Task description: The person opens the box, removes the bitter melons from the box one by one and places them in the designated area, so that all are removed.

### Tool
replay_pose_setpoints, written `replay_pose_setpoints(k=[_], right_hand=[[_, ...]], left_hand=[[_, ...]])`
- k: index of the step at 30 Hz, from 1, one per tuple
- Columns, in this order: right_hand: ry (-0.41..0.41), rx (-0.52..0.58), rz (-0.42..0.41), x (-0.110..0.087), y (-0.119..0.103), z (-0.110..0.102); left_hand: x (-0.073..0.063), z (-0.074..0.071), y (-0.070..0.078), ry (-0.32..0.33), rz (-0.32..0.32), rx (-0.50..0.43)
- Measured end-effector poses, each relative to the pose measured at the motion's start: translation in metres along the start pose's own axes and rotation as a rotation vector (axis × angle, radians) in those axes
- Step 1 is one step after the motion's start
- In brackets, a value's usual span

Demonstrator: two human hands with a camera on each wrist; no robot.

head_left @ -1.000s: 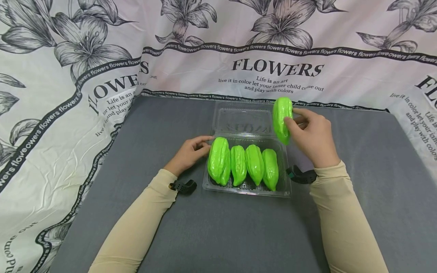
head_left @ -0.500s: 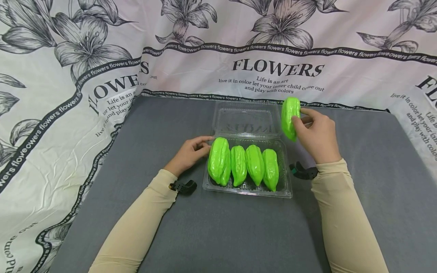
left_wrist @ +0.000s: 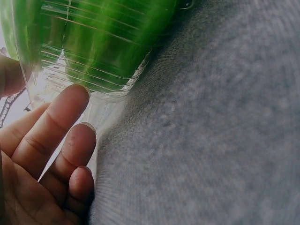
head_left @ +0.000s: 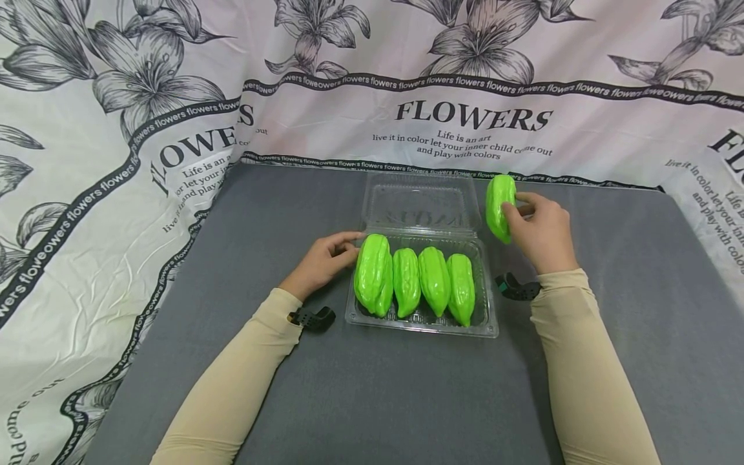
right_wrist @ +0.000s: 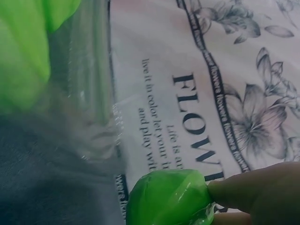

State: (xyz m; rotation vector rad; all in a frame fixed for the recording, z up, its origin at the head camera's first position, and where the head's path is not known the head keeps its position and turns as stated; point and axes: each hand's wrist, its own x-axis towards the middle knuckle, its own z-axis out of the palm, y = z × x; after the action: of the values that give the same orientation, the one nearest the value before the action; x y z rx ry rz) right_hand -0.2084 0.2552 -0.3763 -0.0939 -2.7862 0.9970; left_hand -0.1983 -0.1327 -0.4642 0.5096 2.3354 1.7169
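Note:
A clear plastic clamshell box (head_left: 487,326) lies on the grey table with its lid (head_left: 420,200) folded back. Several glossy green gourds (head_left: 418,279) lie side by side in it. My right hand (head_left: 537,229) grips one more green gourd (head_left: 500,205) to the right of the lid, just above the table; that gourd (right_wrist: 168,199) shows at the bottom of the right wrist view. My left hand (head_left: 325,257) rests against the box's left wall, fingers (left_wrist: 61,117) lightly curled and touching the ribbed plastic (left_wrist: 42,61).
A grey cloth (head_left: 372,387) covers the table. A white drape (head_left: 465,97) printed with flowers and "FLOWERS" hangs behind and down the left side. Black wrist mounts (head_left: 314,318) sit at both cuffs.
My right hand has carried the gourd to the right and down, away from over the lid to beside it. The left hand and the box have stayed put.

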Motion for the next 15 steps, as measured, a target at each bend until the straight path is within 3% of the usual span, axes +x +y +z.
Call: replay_pose_setpoints(k=[15], right_hand=[[-0.058, -0.016, 0.023, 0.007, 0.021, 0.015]], left_hand=[[0.0, -0.001, 0.0, -0.004, 0.011, -0.001]])
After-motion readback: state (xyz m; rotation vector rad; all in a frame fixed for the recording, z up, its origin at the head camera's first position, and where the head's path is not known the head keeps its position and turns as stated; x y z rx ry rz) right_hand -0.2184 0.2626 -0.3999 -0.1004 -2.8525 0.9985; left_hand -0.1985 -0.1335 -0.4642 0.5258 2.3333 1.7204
